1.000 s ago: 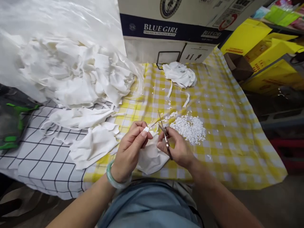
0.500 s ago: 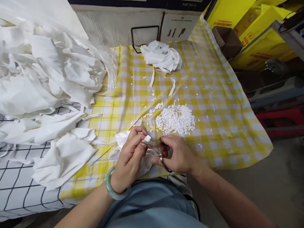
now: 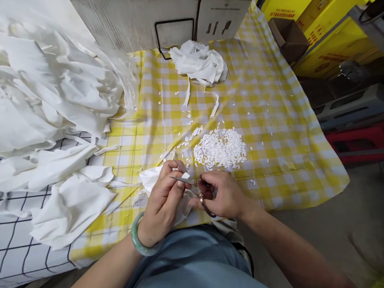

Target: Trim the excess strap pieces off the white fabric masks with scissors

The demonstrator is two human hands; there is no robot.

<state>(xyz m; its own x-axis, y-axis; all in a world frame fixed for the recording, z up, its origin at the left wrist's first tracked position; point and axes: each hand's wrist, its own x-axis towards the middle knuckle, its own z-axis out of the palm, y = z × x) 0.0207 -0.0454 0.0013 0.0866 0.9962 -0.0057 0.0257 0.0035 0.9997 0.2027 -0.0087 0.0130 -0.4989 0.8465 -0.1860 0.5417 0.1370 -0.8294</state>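
My left hand [image 3: 163, 202], with a green bangle [image 3: 140, 240] at its wrist, pinches a piece of white fabric [image 3: 150, 178], most of which lies below and behind the fingers. A small white end [image 3: 185, 175] of it sticks out at the fingertips. My right hand [image 3: 223, 194] grips the handles of metal scissors [image 3: 192, 182]. The blades are spread, with the white end between them. Just beyond the hands lies a heap of small white cut pieces [image 3: 220, 149] on the yellow checked cloth [image 3: 279, 160].
White fabric [image 3: 57, 80] is piled at the left, with looser pieces [image 3: 72, 204] nearer. A white bundle [image 3: 199, 62] with two straps lies in front of a carton [image 3: 135, 24] and a black wire frame [image 3: 175, 22]. Yellow boxes [image 3: 339, 56] stand at the right.
The view has shifted slightly, so the bundle and carton appear higher. The scissors' lower blade now reaches in front of my left fingers. Both hands keep their hold.
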